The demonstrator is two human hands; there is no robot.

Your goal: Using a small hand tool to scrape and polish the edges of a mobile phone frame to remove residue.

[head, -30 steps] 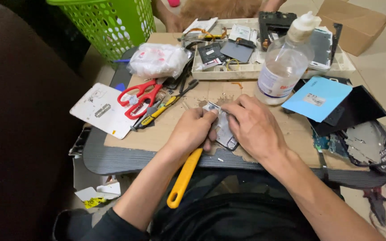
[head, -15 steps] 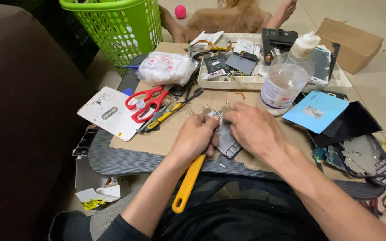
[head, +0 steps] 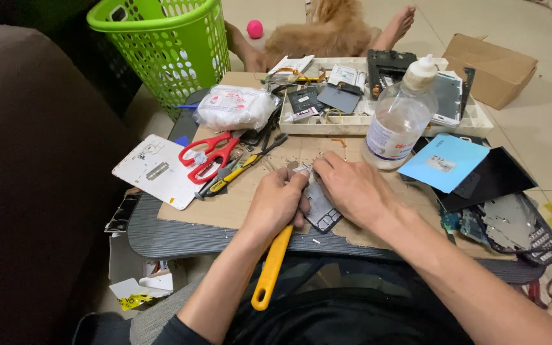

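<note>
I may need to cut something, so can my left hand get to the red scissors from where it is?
Probably yes. The red scissors lie uncovered on the cardboard left of the left hand; only small tools lie between. That hand holds a yellow-handled tool, though.

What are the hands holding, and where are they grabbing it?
The left hand grips a yellow-handled tool near its top end. Both it and the right hand pinch the upper end of a small dark phone part.
</note>
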